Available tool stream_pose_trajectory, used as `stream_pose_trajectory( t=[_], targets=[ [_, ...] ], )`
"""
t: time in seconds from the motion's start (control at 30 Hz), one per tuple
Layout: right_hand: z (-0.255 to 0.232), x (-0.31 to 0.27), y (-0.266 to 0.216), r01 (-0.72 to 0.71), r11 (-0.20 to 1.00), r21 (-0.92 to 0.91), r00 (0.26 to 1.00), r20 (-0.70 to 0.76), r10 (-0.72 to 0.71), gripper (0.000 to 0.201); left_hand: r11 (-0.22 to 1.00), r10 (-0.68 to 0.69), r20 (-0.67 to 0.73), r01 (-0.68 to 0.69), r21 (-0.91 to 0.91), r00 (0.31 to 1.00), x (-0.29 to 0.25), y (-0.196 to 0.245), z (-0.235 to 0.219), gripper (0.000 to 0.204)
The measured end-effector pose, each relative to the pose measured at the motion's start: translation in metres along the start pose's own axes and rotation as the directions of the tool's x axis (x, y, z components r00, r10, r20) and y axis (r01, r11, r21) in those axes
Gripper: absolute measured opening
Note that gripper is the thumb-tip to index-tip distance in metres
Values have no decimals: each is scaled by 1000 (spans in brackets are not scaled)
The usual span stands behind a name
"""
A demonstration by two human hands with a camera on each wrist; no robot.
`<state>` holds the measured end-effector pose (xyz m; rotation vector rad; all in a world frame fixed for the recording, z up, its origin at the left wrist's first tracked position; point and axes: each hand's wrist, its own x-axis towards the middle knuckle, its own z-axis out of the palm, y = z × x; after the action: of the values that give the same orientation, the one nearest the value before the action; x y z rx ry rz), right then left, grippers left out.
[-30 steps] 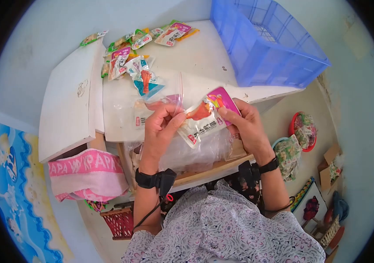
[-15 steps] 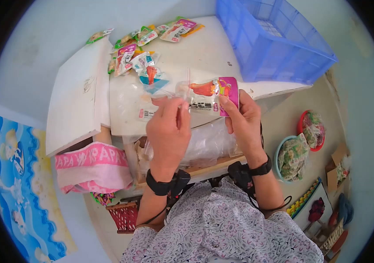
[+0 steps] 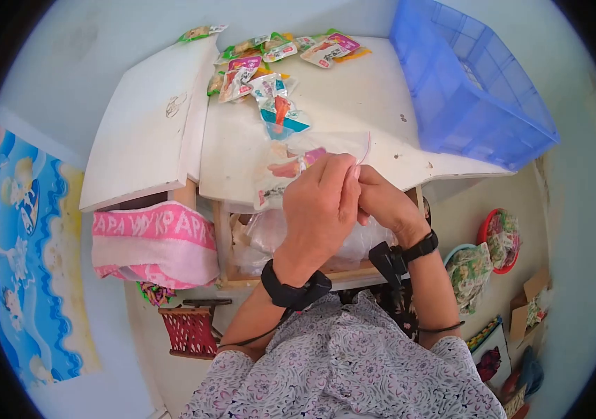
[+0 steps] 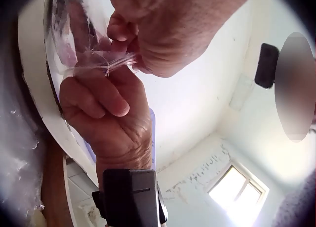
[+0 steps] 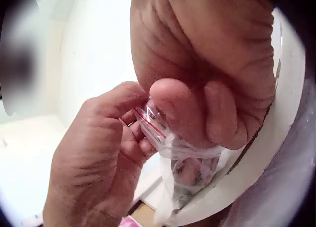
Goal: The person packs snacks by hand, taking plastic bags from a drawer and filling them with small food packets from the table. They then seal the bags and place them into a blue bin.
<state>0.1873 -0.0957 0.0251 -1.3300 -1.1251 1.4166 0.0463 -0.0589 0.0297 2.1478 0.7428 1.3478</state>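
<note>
A clear zip-lock bag point(image 3: 333, 142) with a pink seal line lies over the table's front edge. Inside it shows a white and purple food pouch point(image 3: 287, 170) with a picture of meat. My left hand point(image 3: 320, 209) pinches the bag's mouth, fingers curled. Right beside it my right hand point(image 3: 390, 206) grips the same end, the fingers of both hands meeting at the seal. The red seal strip point(image 5: 150, 122) runs between the two hands in the right wrist view. In the left wrist view the bunched plastic point(image 4: 111, 61) passes between the fingers.
Several food packets point(image 3: 280, 112) lie at the back left of the white table point(image 3: 354, 91). A blue crate point(image 3: 479, 105) stands at the back right. Under the table edge, an open drawer point(image 3: 225, 241) holds clear plastic bags point(image 3: 266, 234). A pink towel point(image 3: 155, 244) hangs at the left.
The pouch has gone from my right hand into the zip-lock bag. My right hand has moved left to the bag's mouth, and both hands now meet there.
</note>
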Motion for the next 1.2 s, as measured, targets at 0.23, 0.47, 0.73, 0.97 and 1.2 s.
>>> stream_pose_trajectory(
  t=[0.23, 0.47, 0.73, 0.97, 1.2],
  targets=[
    [9, -2, 1, 180, 624, -760, 918, -98, -385, 18, 999, -42, -1, 42, -18, 999, -10, -22, -12, 13],
    [3, -1, 12, 229, 386, -894, 824, -34, -566, 12, 989, 57, -50, -50, 143, 997, -8, -27, -20, 21],
    [-11, 15, 24, 160, 372, -914, 695, -163, -701, 6, 829, 48, 229, -166, 534, 972, -32, -44, -22, 39],
    [-14, 37, 13, 154, 652, -742, 721, -366, -588, 22, 864, 126, 280, -244, 440, 952, -7, -59, 8, 43],
    [-43, 24, 46, 252, 712, -655, 588, -481, -650, 20, 987, -89, 290, 46, 152, 953, 33, -63, -10, 40]
  ],
)
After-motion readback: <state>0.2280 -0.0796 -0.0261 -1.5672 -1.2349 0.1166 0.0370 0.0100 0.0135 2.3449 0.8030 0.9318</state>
